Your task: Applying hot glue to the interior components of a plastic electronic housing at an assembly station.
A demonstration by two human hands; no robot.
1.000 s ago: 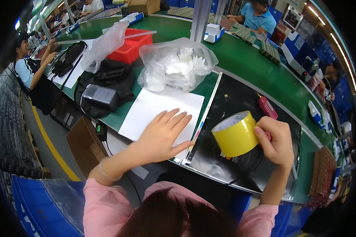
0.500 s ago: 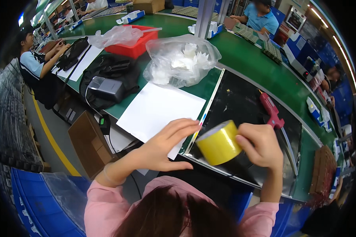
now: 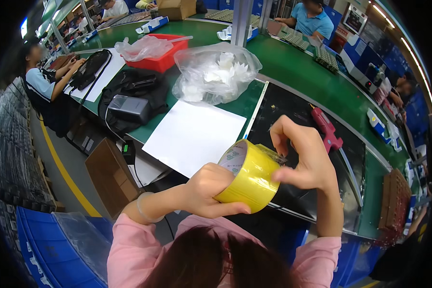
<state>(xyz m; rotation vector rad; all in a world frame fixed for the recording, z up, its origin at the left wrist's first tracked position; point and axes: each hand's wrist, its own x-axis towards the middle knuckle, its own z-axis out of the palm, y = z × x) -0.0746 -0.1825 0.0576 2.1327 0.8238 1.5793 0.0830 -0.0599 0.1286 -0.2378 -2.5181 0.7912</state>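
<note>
A wide roll of yellow packing tape (image 3: 252,185) is held up in front of me, over the near edge of the table. My left hand (image 3: 211,192) grips it from the left, with fingers inside the cardboard core and the thumb along the lower outside. On the far right side of the roll, my right hand (image 3: 307,156) has its bent index finger and thumb at a short loose flap of tape (image 3: 271,153). The fingertips partly hide that flap. White paper sheets (image 3: 194,137) lie beyond my left hand. A pink glue gun (image 3: 326,128) rests on the black mat past my right hand.
A clear plastic bag of white pieces (image 3: 218,74), a red bin (image 3: 163,55) and a black bag with a grey device (image 3: 129,108) stand farther back. An open cardboard box (image 3: 111,175) is at lower left. Co-workers sit around the green table (image 3: 273,57).
The roll has passed from my right hand into my left, turning and shifting slightly left. My right hand has moved up to the tape's loose flap.
</note>
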